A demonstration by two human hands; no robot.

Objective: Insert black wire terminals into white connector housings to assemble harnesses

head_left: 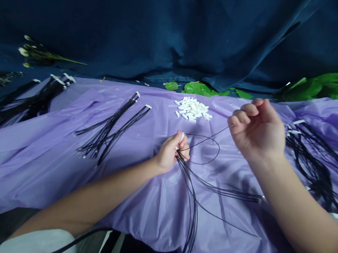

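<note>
My left hand (175, 150) is closed on a small white connector (182, 137), mostly hidden by the thumb and fingers. A bundle of thin black wires (192, 192) hangs from this hand, some running down toward the table's front edge and some to the right. One black wire (214, 135) stretches up from the left hand to my right hand (256, 131), whose curled fingers grip it; its end is hidden there. Another stretch of wire makes a loop between the hands. Beyond the left hand lies a pile of white connectors (193, 109).
Black wire bundles with white connectors (112, 125) lie left of centre on the purple sheet (142, 208). More wire bundles lie at far left (25, 100) and far right (317, 164). Green leaves (199, 88) and a flower sprig (39, 53) rest along the dark blue cloth (134, 30).
</note>
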